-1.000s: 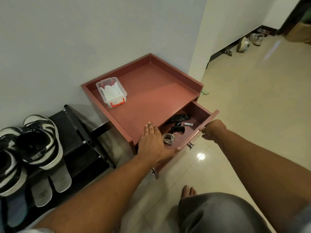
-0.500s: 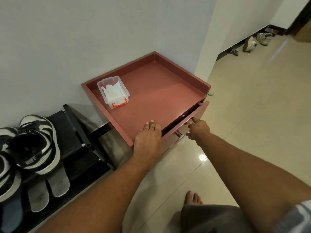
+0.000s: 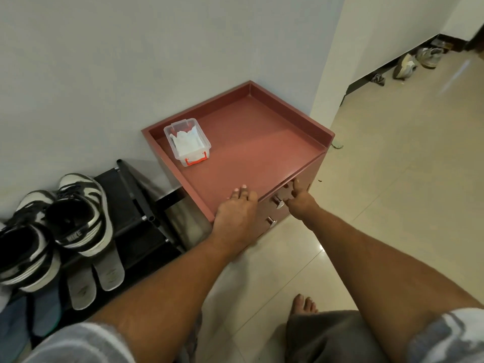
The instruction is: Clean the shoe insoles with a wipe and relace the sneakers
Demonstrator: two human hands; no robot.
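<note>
Two black-and-white sneakers stand on a black shoe rack at the left, with two grey insoles lying flat in front of them. A clear box of white wipes sits on the red cabinet by the wall. My left hand rests flat on the cabinet's front edge. My right hand presses with straight fingers against the closed top drawer front, beside its metal knob.
A second knob marks a lower drawer. My bare foot stands on the glossy cream tile floor. More shoes lie along the far wall at the top right. A white wall corner rises just behind the cabinet.
The top drawer, open a second ago with a remote and small items showing, has been pushed fully shut by my right hand. My left hand stayed on the cabinet top.
</note>
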